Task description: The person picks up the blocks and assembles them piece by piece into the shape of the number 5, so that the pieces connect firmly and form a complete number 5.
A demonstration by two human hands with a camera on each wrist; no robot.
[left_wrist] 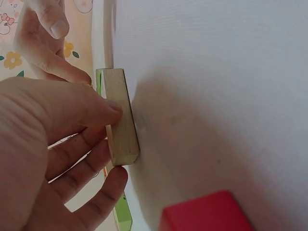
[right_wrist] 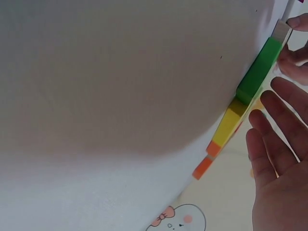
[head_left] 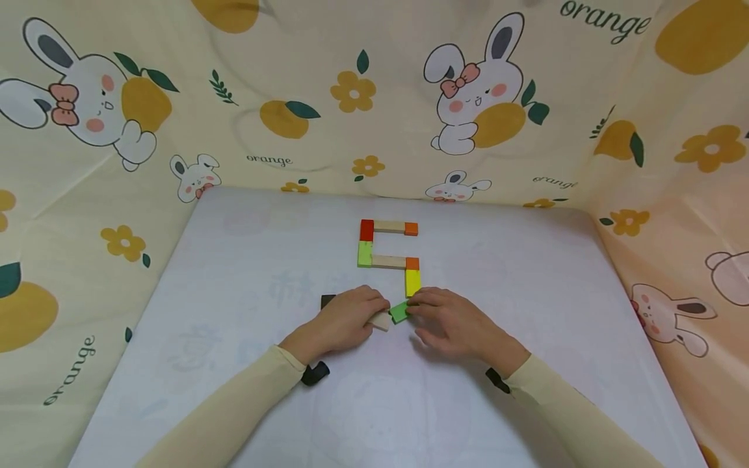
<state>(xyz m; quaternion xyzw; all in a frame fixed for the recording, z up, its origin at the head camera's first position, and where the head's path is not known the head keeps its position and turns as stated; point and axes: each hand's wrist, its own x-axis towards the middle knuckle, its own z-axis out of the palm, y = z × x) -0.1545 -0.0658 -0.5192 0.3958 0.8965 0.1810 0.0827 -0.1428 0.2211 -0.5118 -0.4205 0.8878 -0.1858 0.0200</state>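
My left hand (head_left: 345, 318) pinches a plain wooden block (left_wrist: 120, 115), thumb on one long face and fingers behind it. The block lies low on the white surface, and its end reaches a green block (head_left: 400, 312). Over the green block's right end are the fingertips of my right hand (head_left: 450, 325), whose fingers look relaxed and nearly straight, the thumb apart. Just beyond stands the yellow block (head_left: 413, 283), its near end by the green one. An orange block (head_left: 412, 263) joins the yellow block's far end.
Farther back, a light wooden block (head_left: 389, 262), a lime green block (head_left: 365, 254), a red block (head_left: 367, 230), another wooden block (head_left: 389, 226) and an orange block (head_left: 411, 229) continue the angular line. A red block (left_wrist: 207, 214) shows low in the left wrist view. Printed cloth (head_left: 328, 78) walls the white surface.
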